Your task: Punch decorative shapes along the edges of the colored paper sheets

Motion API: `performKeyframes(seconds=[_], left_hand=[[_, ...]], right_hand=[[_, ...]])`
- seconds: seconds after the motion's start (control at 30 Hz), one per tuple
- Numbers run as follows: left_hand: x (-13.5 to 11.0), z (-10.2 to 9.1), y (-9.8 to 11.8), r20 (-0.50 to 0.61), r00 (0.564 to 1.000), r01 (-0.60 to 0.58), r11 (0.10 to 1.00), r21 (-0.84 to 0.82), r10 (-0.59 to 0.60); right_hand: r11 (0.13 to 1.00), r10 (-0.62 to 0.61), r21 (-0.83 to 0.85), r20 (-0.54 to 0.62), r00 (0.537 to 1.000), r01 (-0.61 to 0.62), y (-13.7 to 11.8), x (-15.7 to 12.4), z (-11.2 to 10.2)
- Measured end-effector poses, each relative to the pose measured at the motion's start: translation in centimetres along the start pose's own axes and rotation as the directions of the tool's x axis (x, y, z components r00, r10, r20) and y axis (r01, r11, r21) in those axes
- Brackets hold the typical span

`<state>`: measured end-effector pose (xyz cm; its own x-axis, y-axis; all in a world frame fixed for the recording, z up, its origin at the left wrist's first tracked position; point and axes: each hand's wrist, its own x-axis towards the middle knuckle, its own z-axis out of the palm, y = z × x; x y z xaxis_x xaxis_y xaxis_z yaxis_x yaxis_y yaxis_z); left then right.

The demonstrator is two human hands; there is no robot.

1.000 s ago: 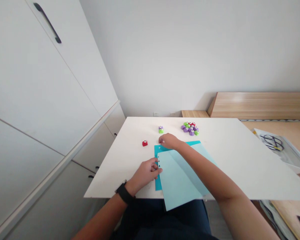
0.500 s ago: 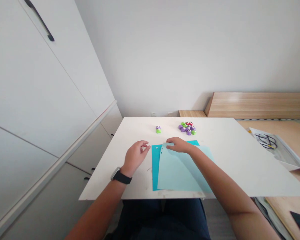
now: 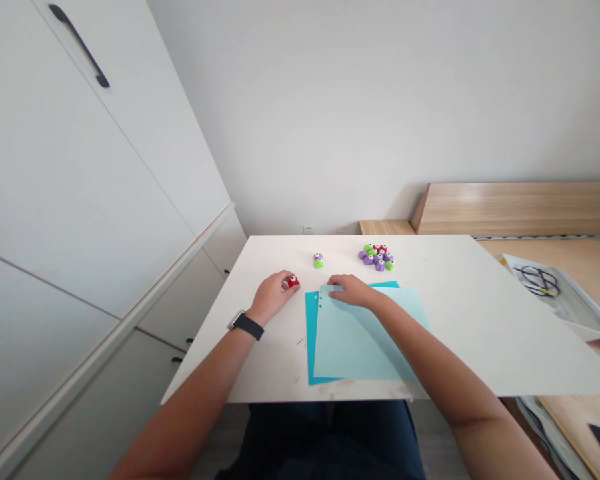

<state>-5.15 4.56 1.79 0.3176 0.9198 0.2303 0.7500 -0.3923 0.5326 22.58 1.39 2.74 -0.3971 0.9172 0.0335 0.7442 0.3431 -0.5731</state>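
My left hand [image 3: 274, 295], with a black-banded watch on its wrist, is closed on a small red toy with bulging eyes [image 3: 293, 281], just left of the paper. My right hand [image 3: 351, 291] pinches the pale blue sheet [image 3: 365, 347] near its upper left corner, where small punched holes show. Under that sheet lies a teal sheet [image 3: 311, 347], visible along the left side and at the top. Past the hands stand a purple toy [image 3: 319, 256] and a green toy [image 3: 319, 264], close together.
A cluster of purple, green and red toys [image 3: 379, 257] sits at the back right of the white table [image 3: 480, 320]. White cabinets [image 3: 80, 200] rise on the left. To the right, a tray [image 3: 560, 293] holding a dark cable lies on a wooden surface.
The red toy has come into sight in my left hand, whose fingers have closed around it. The pale sheet has shifted slightly left over the teal one, with my right hand on it.
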Motion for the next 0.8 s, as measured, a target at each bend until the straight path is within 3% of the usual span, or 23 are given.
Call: performKeyframes(seconds=[0.23, 0.5, 0.67, 0.8], left_hand=[[3.6, 2.2, 0.4, 0.023, 0.998, 0.060, 0.987, -0.147, -0.057], [6.2, 4.1, 2.1, -0.064, 0.996, 0.072, 0.989, 0.131, -0.064], [6.1, 3.2, 2.2, -0.037, 0.999, 0.042, 0.996, 0.074, -0.040], [4.1, 1.3, 2.7, -0.099, 0.994, 0.038, 0.999, 0.008, -0.037]], right_hand=[[1.000, 0.012, -0.012, -0.078, 0.997, -0.013, 0.4, -0.2, 1.7], [0.997, -0.029, -0.079, -0.217, 0.976, 0.012, 0.3, -0.7, 3.8], [0.993, -0.061, -0.116, -0.262, 0.963, 0.032, 0.0, -1.2, 4.2], [0.992, -0.065, -0.125, -0.315, 0.947, 0.026, 0.0, -1.5, 4.0]])
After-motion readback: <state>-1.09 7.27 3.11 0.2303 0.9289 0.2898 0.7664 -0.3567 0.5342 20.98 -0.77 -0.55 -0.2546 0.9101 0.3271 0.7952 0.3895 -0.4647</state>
